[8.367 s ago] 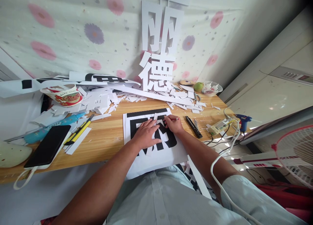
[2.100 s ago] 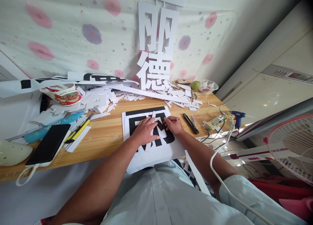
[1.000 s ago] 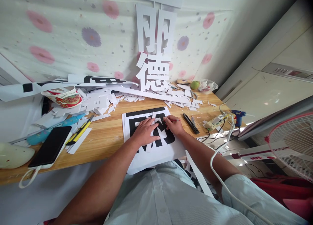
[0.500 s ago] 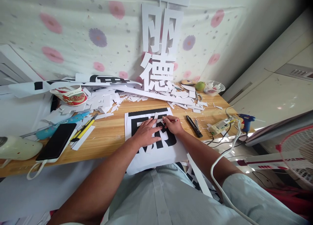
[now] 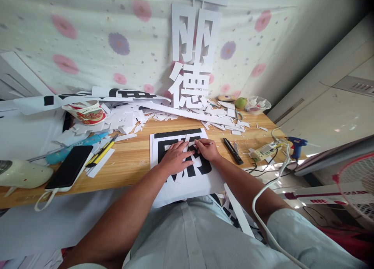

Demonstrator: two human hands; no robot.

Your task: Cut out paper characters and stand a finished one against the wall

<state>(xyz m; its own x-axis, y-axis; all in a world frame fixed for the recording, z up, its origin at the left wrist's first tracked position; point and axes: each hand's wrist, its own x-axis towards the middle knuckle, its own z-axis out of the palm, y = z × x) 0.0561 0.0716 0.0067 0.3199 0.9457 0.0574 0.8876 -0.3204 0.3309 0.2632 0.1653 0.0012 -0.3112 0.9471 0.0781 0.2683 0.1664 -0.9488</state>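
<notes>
A white sheet (image 5: 181,192) printed with a bold black Chinese character lies at the table's front edge. My left hand (image 5: 176,158) rests flat on it, fingers spread, over a narrow white strip (image 5: 178,177) that slants across the print. Beside it on the right, my right hand (image 5: 207,149) is closed in a pinch on a slim pen-like tool (image 5: 210,143) with a reddish end. Its tip is hard to make out against the paper near the strip's upper part.
White cut-out characters (image 5: 189,85) stand against the flowered curtain, behind paper scraps (image 5: 122,119) and a paper bowl (image 5: 87,113). Left lie a phone (image 5: 68,167) and yellow cutter (image 5: 101,154); right, a black marker (image 5: 232,151), power strip (image 5: 264,151), blue glue gun (image 5: 296,146) and white cable (image 5: 257,197).
The view has shifted slightly, so the background sits a little further right. Both hands keep nearly the same place on the printed sheet, and their grips look unchanged.
</notes>
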